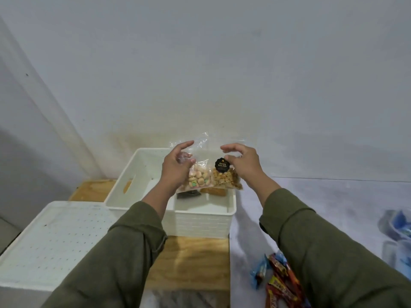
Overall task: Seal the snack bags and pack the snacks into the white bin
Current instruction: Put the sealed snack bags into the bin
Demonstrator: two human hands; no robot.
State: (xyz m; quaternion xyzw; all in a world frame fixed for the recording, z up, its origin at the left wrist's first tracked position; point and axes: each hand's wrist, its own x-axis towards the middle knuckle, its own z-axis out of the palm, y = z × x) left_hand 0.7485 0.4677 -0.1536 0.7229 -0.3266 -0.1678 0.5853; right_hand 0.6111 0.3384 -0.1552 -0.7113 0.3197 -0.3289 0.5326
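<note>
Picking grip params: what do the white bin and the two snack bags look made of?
White bin: looks like rigid moulded plastic, matte; woven-pattern wall, cut-out handle slot. Bag of pastel pieces in the left hand and bag with the black label at the right hand: thin clear film, glossy; contents show through.
</note>
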